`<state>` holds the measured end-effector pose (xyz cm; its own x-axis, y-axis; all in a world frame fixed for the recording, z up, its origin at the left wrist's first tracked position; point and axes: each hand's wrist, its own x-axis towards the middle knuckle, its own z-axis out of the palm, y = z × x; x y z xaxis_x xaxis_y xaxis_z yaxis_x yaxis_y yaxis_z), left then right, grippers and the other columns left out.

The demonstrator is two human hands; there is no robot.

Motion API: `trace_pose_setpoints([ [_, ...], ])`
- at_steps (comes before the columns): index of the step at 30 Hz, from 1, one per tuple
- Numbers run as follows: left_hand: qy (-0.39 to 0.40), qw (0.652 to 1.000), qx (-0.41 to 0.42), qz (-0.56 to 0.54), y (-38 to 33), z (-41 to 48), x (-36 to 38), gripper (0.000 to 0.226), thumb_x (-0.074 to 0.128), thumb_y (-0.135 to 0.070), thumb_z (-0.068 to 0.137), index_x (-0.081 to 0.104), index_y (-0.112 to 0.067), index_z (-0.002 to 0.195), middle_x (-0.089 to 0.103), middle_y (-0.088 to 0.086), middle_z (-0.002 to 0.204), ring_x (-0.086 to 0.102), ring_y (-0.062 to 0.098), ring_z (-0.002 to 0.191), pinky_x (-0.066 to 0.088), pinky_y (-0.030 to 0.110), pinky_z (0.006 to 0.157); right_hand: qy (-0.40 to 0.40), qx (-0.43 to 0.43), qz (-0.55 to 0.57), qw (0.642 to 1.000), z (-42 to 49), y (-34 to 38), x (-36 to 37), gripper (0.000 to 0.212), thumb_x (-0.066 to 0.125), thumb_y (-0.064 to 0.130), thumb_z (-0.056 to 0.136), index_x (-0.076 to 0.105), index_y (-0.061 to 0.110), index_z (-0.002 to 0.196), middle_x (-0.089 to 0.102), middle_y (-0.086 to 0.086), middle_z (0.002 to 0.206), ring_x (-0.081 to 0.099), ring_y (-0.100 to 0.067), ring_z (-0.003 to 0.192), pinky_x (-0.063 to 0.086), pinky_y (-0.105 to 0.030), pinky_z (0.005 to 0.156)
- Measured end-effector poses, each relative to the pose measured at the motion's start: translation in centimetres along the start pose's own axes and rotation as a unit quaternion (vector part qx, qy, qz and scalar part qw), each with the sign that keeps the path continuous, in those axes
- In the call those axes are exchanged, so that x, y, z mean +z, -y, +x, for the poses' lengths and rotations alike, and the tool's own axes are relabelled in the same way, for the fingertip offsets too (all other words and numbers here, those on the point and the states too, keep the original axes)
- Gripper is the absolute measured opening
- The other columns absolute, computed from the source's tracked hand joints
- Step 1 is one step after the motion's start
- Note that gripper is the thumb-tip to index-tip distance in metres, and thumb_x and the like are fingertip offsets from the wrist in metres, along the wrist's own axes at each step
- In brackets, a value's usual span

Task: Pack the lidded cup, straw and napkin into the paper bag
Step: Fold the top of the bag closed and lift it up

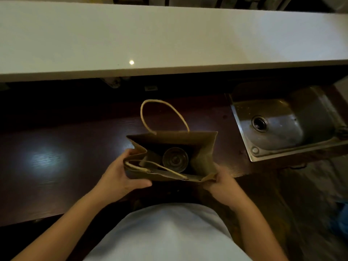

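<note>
A brown paper bag (204, 147) stands open on the dark wooden counter, its far handle loop upright and its near handle folded across the mouth. Inside it stands the lidded cup (175, 159), seen from above as a dark round lid. A pale folded shape (150, 157) lies left of the cup; it is too dim to tell whether it is the napkin. No straw shows. My left hand (120, 176) grips the bag's near left corner. My right hand (224, 183) grips its near right corner.
A steel sink (293, 127) with a round drain is set into the counter at the right. A raised white countertop (150, 38) runs across the back. The dark wooden counter (56, 159) stretches out to the left of the bag.
</note>
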<state>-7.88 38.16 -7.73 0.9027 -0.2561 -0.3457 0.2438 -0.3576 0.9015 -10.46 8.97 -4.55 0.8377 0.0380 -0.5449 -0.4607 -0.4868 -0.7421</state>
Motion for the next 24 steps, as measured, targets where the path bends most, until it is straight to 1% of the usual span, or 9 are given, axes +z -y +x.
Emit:
trace_pose_setpoints([
  [4,-0.011,0.999,-0.03,0.012,1.8,1.1,0.6,0.066,0.093,-0.034,0.054,0.06,-0.042,0.111,0.068,-0.031,0.106,0.064,-0.006,0.1,0.05,0.026,0.088,0.006,0.007,0.042,0.999,1.6,-0.9,1.6,0.034,0.066,-0.005,0.084,0.064,0.014,0.113,0.069,0.013,0.093,0.063,0.005,0.087,0.047,-0.004,0.064],
  [8,-0.023,0.999,-0.029,0.012,3.7,2.0,0.2,0.054,0.09,-0.024,0.061,0.068,-0.041,0.108,0.074,-0.015,0.105,0.069,0.009,0.101,0.056,0.046,0.091,0.021,-0.001,0.086,0.996,2.9,-1.5,2.2,0.039,0.066,-0.007,0.085,0.063,0.017,0.116,0.07,0.012,0.102,0.062,0.0,0.1,0.05,-0.007,0.072],
  [12,-0.051,0.999,-0.005,0.001,3.8,2.2,0.0,0.053,0.083,-0.013,0.067,0.067,-0.049,0.101,0.076,-0.004,0.102,0.07,0.017,0.099,0.055,0.053,0.089,0.0,0.008,0.048,0.999,3.3,-1.1,1.3,0.027,0.067,-0.001,0.086,0.064,0.025,0.091,0.068,0.011,0.087,0.064,0.006,0.078,0.05,-0.015,0.068],
  [14,-0.093,0.995,-0.004,-0.039,3.6,2.2,-0.3,0.066,0.085,0.001,0.066,0.058,-0.044,0.106,0.07,0.005,0.109,0.069,0.019,0.1,0.058,0.047,0.086,-0.033,-0.025,0.082,0.996,3.4,-1.0,0.4,0.041,0.072,-0.005,0.081,0.062,0.03,0.101,0.068,0.009,0.097,0.067,0.006,0.082,0.056,-0.025,0.073],
  [16,-0.115,0.991,0.003,-0.072,3.3,2.1,-0.5,0.082,0.085,0.006,0.064,0.046,-0.036,0.123,0.055,0.005,0.129,0.06,0.011,0.116,0.056,0.033,0.088,-0.058,-0.074,0.139,0.986,3.4,-0.9,-0.3,0.07,0.075,-0.011,0.075,0.049,0.036,0.12,0.058,0.01,0.119,0.068,0.002,0.092,0.058,-0.021,0.073],
  [18,-0.104,0.993,0.05,-0.04,3.0,2.2,-0.7,0.085,0.085,0.006,0.064,0.054,-0.042,0.126,0.051,0.003,0.136,0.054,0.01,0.124,0.051,0.031,0.097,-0.084,-0.122,0.121,0.981,3.6,-0.9,-0.4,0.074,0.075,-0.015,0.073,0.051,0.034,0.124,0.052,0.007,0.125,0.067,0.0,0.095,0.056,-0.016,0.072],
  [21,-0.095,0.99,0.096,-0.031,2.4,2.5,-0.5,0.055,0.084,0.006,0.061,0.078,-0.044,0.083,0.061,0.002,0.124,0.058,0.012,0.118,0.049,0.024,0.095,-0.105,-0.183,0.106,0.972,4.7,-1.3,-0.1,0.048,0.068,-0.028,0.066,0.075,0.017,0.082,0.061,-0.009,0.106,0.065,0.001,0.092,0.054,-0.017,0.076],
  [22,-0.094,0.99,0.094,-0.05,2.3,2.6,-0.4,0.044,0.084,0.0,0.059,0.08,-0.04,0.074,0.065,-0.001,0.12,0.06,0.016,0.116,0.049,0.024,0.093,-0.098,-0.182,0.127,0.97,5.0,-1.5,0.0,0.044,0.067,-0.029,0.064,0.076,0.013,0.07,0.062,-0.011,0.101,0.065,0.001,0.088,0.054,-0.017,0.075],
  [24,-0.104,0.989,0.093,-0.039,2.2,2.6,-0.3,0.033,0.083,-0.012,0.057,0.08,-0.04,0.073,0.069,-0.015,0.114,0.058,0.023,0.115,0.047,0.022,0.093,-0.1,-0.169,0.133,0.972,5.5,-2.0,0.1,0.049,0.067,-0.025,0.068,0.08,0.023,0.063,0.065,-0.007,0.099,0.066,-0.005,0.09,0.052,-0.022,0.078],
])
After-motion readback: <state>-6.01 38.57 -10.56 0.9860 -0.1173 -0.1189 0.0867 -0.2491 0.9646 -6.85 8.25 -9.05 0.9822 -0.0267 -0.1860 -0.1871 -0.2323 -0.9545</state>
